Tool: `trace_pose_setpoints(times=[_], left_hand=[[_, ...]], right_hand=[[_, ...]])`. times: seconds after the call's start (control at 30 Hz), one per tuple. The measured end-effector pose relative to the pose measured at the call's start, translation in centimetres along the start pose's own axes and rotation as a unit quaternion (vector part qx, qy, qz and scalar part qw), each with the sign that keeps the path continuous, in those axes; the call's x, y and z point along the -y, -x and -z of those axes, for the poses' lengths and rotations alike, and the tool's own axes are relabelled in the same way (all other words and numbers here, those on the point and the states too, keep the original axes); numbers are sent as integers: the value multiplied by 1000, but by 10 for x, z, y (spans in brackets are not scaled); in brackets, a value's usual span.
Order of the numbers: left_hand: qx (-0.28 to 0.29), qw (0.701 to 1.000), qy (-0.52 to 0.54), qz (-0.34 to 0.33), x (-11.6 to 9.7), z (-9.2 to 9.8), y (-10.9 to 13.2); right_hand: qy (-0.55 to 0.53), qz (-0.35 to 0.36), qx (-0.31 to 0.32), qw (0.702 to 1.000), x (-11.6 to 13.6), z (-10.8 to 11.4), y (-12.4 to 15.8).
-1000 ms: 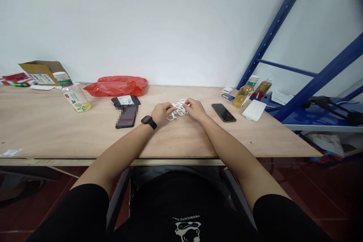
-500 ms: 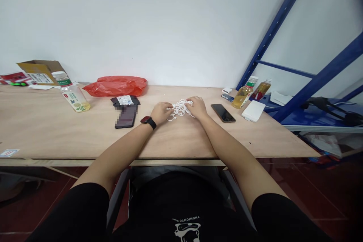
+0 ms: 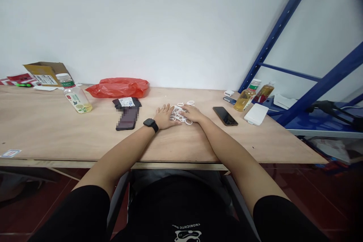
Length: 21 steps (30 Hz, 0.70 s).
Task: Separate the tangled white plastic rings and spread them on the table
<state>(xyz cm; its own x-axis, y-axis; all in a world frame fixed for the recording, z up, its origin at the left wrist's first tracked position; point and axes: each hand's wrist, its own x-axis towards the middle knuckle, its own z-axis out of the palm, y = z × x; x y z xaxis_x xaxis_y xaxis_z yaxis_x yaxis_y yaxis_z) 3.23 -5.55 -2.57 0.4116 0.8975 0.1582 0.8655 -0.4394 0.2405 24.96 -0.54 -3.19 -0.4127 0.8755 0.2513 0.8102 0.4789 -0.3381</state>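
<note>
A tangle of thin white cord (image 3: pixel 183 105) lies on the wooden table (image 3: pixel 56 132), straight ahead of me. My left hand (image 3: pixel 163 115) rests flat on the table at the tangle's left edge, fingers stretched out and touching it; a black watch (image 3: pixel 150 124) is on that wrist. My right hand (image 3: pixel 191 113) lies over the right part of the tangle with its fingers flat on the cord. Part of the cord is hidden under both hands.
A black pouch with a white label (image 3: pixel 126 112) sits left of my hands, a red plastic bag (image 3: pixel 117 87) behind it, a drink bottle (image 3: pixel 75 98) and a cardboard box (image 3: pixel 45 72) farther left. To the right: a black phone (image 3: pixel 225 115), a white power bank (image 3: pixel 256 114), two bottles (image 3: pixel 244 99), a blue rack (image 3: pixel 286 19).
Both hands have dropped from pinching the raised tangle to lying flat on it. The cord now sits lower and more flattened on the table. The camera has tilted slightly.
</note>
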Motion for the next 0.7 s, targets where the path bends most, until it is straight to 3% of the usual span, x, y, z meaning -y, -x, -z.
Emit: trace_pose_setpoints(times=[0.2,0.43,0.57,0.7], left_hand=[[7,1000,25,-13,5,3,1],[5,999,37,-16,8,1,0],[15,999,37,-8,4,0,-2],[13,999,33,-19,3,0,0]], right_hand=[[0,29,20,999,24,5,14],[-5,-66,-85,994,2,3,-7],[7,-145,-26,989,-18,-1,-22],[-2,-70,6,998,-20,-1,-17]])
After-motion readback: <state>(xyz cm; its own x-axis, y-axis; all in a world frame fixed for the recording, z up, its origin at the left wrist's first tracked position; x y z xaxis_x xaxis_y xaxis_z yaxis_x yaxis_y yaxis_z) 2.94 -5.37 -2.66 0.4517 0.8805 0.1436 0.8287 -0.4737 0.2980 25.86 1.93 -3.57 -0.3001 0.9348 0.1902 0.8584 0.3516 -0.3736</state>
